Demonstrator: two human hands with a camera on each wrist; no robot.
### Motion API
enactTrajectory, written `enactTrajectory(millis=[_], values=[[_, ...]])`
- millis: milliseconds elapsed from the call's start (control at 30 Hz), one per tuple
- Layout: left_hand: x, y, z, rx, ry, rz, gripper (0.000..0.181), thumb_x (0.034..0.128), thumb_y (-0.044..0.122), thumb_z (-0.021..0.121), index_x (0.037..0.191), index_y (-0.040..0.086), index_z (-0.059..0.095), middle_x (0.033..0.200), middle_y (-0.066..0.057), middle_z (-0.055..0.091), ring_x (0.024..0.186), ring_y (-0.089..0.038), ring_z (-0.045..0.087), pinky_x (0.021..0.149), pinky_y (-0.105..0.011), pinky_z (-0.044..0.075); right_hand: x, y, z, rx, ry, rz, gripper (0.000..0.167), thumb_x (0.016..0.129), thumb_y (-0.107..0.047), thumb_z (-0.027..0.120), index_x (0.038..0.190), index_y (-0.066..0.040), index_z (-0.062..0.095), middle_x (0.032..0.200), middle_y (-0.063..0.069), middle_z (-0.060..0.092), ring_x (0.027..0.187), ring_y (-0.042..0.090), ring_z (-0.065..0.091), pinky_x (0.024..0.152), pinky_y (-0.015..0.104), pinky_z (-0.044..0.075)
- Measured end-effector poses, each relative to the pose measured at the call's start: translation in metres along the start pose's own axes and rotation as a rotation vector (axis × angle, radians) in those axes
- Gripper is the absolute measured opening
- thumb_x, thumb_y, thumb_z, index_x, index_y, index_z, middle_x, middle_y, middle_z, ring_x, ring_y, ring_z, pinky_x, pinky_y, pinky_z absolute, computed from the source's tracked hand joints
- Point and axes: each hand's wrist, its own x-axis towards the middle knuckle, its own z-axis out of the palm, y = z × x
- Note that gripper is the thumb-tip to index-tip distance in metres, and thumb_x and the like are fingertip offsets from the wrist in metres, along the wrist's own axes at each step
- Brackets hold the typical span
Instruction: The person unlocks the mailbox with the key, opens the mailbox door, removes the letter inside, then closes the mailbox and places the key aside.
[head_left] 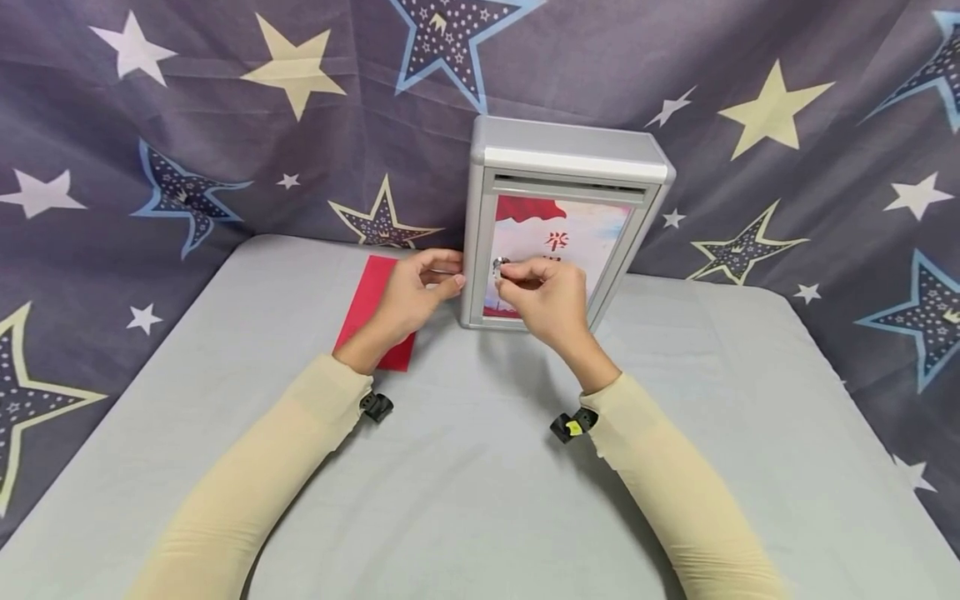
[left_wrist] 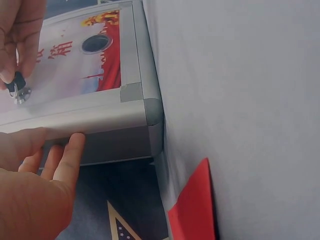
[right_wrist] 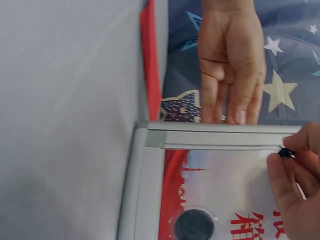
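Note:
A silver metal-framed box (head_left: 592,250) with a slot along its upper front stands upright. Its front panel carries a red-and-white print. My right hand (head_left: 551,300) pinches a small key with a black head (left_wrist: 18,80) between thumb and index finger. The key sits at a round metal lock (left_wrist: 23,95) near the panel's left edge; how deep it goes in, I cannot tell. On the box's left side my left hand (head_left: 414,290) rests its fingertips, the fingers lightly bent and not wrapped round anything. Part of the print is hidden behind the right hand.
A flat red envelope-like piece (head_left: 366,292) lies on the grey-covered table (head_left: 465,483), left of the box and partly under the left hand. A star-patterned curtain (head_left: 225,108) hangs behind and at both sides. Black straps (head_left: 377,407) circle the wrists.

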Motion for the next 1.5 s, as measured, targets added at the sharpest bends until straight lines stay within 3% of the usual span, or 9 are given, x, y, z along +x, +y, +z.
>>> enactTrajectory(millis=[200,367,567,733,1100,1500], values=[[0.001,0.001,0.001,-0.014,-0.009,-0.003,0.034,0.0931,-0.003,0.072,0.127,-0.005,0.066,0.117,-0.023,0.069,0.098,-0.03,0.069,0.08,-0.027,0.063,0.002,0.001,-0.004,0.029,-0.023,0.022,0.012,0.081,0.004,0.082,0.093,0.003,0.081,0.091,0.012,0.078,0.076,0.022,0.075,0.068,0.021,0.063],[0.001,0.001,0.001,-0.016,-0.007,0.002,0.034,0.0929,-0.003,0.072,0.126,-0.005,0.066,0.117,-0.024,0.069,0.098,-0.032,0.069,0.08,-0.028,0.064,0.001,0.004,-0.002,0.019,-0.013,-0.044,0.01,0.081,0.005,0.082,0.091,0.002,0.081,0.092,0.012,0.078,0.078,0.022,0.075,0.069,0.023,0.063],[0.001,-0.001,-0.001,-0.005,0.0,-0.001,0.034,0.0931,-0.003,0.072,0.127,-0.005,0.066,0.117,-0.023,0.07,0.096,-0.027,0.069,0.08,-0.027,0.063,-0.001,0.003,0.001,-0.042,-0.005,-0.152,0.012,0.082,0.007,0.078,0.093,0.005,0.08,0.094,0.014,0.078,0.078,0.022,0.076,0.07,0.025,0.064],[0.0,0.001,-0.001,-0.009,0.0,-0.002,0.034,0.093,-0.003,0.071,0.127,-0.005,0.066,0.117,-0.024,0.07,0.095,-0.025,0.07,0.08,-0.027,0.063,-0.002,0.002,0.003,-0.113,0.002,-0.187,0.011,0.083,0.006,0.076,0.094,0.005,0.08,0.094,0.014,0.078,0.081,0.021,0.077,0.074,0.024,0.064],[0.0,0.001,0.0,-0.01,0.001,-0.012,0.034,0.0928,-0.004,0.071,0.127,-0.005,0.066,0.117,-0.024,0.07,0.095,-0.025,0.07,0.081,-0.027,0.063,-0.004,-0.002,0.005,-0.277,0.023,-0.271,0.013,0.083,0.002,0.075,0.094,0.002,0.081,0.093,0.013,0.078,0.088,0.023,0.076,0.075,0.035,0.065],[0.0,0.001,-0.001,-0.015,0.0,-0.004,0.034,0.0925,-0.004,0.072,0.126,-0.005,0.067,0.116,-0.024,0.07,0.096,-0.027,0.07,0.08,-0.027,0.063,-0.003,-0.006,0.007,-0.402,-0.025,-0.413,0.013,0.081,0.006,0.071,0.09,0.005,0.079,0.093,0.013,0.078,0.09,0.028,0.072,0.081,0.042,0.062]])
